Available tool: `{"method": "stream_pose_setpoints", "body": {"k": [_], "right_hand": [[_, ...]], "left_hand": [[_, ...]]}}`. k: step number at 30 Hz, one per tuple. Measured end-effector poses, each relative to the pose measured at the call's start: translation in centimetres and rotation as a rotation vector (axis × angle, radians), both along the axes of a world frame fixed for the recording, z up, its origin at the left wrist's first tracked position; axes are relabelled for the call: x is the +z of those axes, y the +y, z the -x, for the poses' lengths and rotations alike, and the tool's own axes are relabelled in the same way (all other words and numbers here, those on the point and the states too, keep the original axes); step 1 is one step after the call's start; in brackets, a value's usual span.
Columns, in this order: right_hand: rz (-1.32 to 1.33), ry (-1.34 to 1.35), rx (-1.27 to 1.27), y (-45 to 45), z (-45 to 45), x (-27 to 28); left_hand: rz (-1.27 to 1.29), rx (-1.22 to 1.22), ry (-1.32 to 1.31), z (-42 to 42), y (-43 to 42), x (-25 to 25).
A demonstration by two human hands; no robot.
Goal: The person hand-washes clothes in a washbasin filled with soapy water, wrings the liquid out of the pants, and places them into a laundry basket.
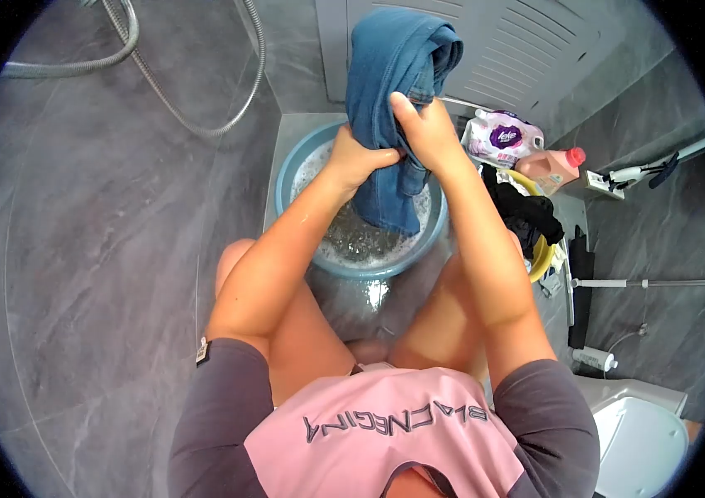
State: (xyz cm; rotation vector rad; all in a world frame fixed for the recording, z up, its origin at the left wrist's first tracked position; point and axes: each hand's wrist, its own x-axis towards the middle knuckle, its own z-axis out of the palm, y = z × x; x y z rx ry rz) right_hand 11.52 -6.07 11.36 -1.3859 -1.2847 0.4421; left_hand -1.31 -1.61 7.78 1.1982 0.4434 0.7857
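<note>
A pair of blue jeans point(385, 79), bunched and folded, hangs over a blue basin point(286, 178) of foamy water. My left hand point(361, 158) is closed around the denim at its lower left, thumb pointing right across it. Higher up on the right side, my right hand point(425, 133) grips the same cloth with its thumb pressed on top. The lower end of the jeans dangles in front of the water; whether it touches the surface I cannot tell. Most fingers of both hands are hidden behind the fabric.
Right of the basin, a yellow tub point(545, 259) holds dark clothes point(526, 216). Behind it are a pink bottle with a red cap point(550, 170) and a white-purple package point(504, 137). A shower hose point(259, 75) hangs at upper left. A toilet point(643, 444) stands lower right.
</note>
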Motion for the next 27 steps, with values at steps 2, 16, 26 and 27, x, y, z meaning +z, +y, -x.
{"method": "stream_pose_setpoints", "body": {"k": [2,16,26,27], "right_hand": [[0.114,-0.107,0.007,-1.1,-0.3,1.1],[0.031,1.395,0.015,0.0,5.0,-4.7],[-0.081,1.331,-0.070,1.3,5.8,-5.6],[-0.090,1.317,-0.075,1.4,5.8,-5.7]], "left_hand": [[-0.003,0.030,-0.036,0.2,0.1,1.4],[-0.444,0.412,0.018,-2.0,1.4,-2.5],[-0.533,0.434,0.144,-1.8,0.4,-1.4],[-0.557,0.462,0.164,-1.8,0.4,-1.3]]}}
